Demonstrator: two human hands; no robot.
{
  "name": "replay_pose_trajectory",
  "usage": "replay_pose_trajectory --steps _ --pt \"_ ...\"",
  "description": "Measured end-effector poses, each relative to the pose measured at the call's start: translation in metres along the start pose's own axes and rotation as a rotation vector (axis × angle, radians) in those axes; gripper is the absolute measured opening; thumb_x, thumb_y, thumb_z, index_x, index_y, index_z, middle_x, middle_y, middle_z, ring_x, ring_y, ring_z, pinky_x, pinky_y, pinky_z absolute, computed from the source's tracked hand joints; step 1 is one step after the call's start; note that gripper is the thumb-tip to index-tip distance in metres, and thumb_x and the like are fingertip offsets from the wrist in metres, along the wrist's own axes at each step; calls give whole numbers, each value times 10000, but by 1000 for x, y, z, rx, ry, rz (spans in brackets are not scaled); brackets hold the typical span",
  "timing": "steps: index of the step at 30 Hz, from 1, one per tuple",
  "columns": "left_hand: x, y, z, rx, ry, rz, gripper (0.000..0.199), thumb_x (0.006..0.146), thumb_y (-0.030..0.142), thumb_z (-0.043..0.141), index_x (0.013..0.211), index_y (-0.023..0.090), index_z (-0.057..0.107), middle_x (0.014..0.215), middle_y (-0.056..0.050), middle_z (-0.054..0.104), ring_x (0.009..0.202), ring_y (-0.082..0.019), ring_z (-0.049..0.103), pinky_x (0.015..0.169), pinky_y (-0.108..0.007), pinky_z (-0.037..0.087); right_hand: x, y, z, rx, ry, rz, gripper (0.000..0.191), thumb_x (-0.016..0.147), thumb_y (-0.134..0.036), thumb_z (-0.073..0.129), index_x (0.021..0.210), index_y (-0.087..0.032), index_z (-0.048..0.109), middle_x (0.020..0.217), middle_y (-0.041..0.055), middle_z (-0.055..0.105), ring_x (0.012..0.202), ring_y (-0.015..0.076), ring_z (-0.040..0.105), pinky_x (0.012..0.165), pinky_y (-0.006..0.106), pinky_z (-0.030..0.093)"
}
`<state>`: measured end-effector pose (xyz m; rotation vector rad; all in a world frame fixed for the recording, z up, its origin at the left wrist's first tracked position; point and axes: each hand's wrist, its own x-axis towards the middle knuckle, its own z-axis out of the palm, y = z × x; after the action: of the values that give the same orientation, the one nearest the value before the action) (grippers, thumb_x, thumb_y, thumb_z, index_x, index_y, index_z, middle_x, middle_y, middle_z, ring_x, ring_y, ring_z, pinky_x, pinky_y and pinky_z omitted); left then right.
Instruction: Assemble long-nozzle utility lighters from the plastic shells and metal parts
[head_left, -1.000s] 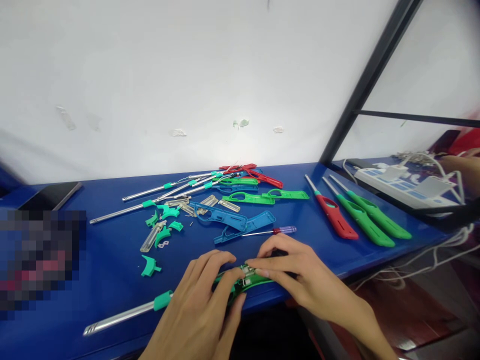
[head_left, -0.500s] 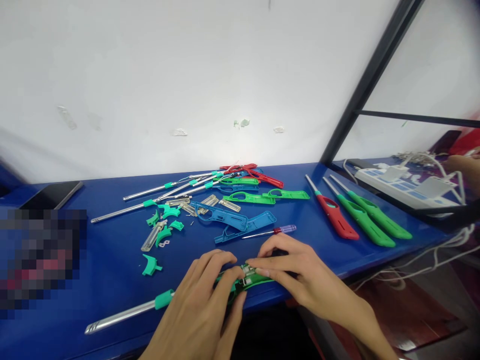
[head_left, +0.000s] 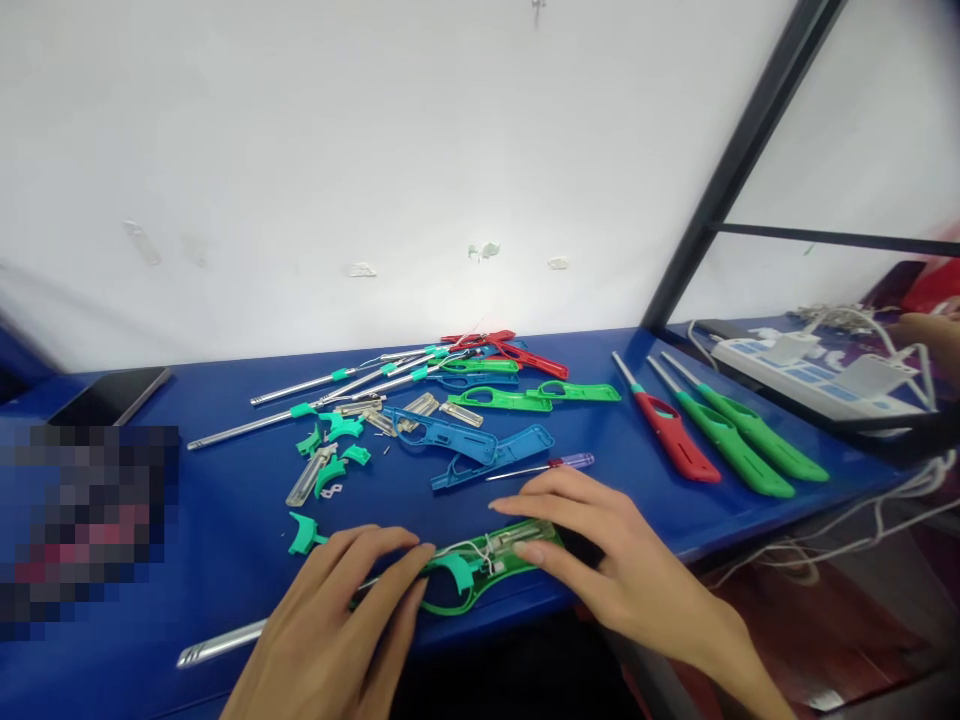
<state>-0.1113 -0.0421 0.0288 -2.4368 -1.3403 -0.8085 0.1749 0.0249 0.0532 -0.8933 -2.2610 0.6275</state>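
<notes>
At the table's front edge lies an opened green gas lighter (head_left: 469,603), its inner parts showing. A teal trigger (head_left: 463,573), thin white wires and a clear fuel tank (head_left: 517,537) sit in the green half-shell. My left hand (head_left: 341,610) is closed around the neck, where the metal tube (head_left: 221,643) joins and sticks out to the left. My right hand (head_left: 611,550) grips the handle end, thumb on the tank and fingers over the far side. Just beyond it lies a screwdriver (head_left: 574,461) with a purple handle.
Loose blue half-shells (head_left: 446,437), green half-shells (head_left: 495,398), teal triggers (head_left: 304,533), clear tanks (head_left: 311,475) and metal tubes (head_left: 247,428) lie behind my hands. Three whole lighters (head_left: 675,440) rest at right, near a power strip (head_left: 810,375). A phone (head_left: 112,395) lies at left.
My left hand has slid left along the lighter to its neck, uncovering the trigger and wires. My right fingers have spread apart, with the thumb now on the tank.
</notes>
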Motion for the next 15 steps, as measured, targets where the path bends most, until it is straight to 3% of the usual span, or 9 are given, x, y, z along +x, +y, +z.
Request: replay_pose_trajectory --steps 3,6,9,15 --pt "-4 -3 2 -19 -7 15 340 1048 176 532 1363 229 651 1200 -68 713 1093 -209 687 953 -329 613 4 -9 7 -27 44 -107 283 1048 -322 697 1328 -305 737 1243 26 725 1140 187 669 1034 323 510" --pt "-1 1 3 -54 31 29 333 1035 107 497 1301 187 681 1126 -85 707 1022 -193 687 893 -305 629 10 -16 17 -56 31 -216 202 1054 -286 689 1230 -256 783 1132 22 762 1036 183 670 968 345 514" --pt "1 6 4 -78 57 9 309 1042 103 497 1282 160 683 1103 -96 680 986 -185 674 857 -296 639 14 -17 24 -84 21 -224 148 1046 -263 699 1143 -230 806 1038 15 776 992 193 653 925 363 513" --pt "-2 6 6 -132 52 -16 299 1043 81 518 1298 157 654 1103 -95 633 968 -182 643 812 -304 635 12 -13 27 -49 38 -200 118 1039 -246 709 1110 -225 802 1043 10 774 986 181 652 917 351 512"
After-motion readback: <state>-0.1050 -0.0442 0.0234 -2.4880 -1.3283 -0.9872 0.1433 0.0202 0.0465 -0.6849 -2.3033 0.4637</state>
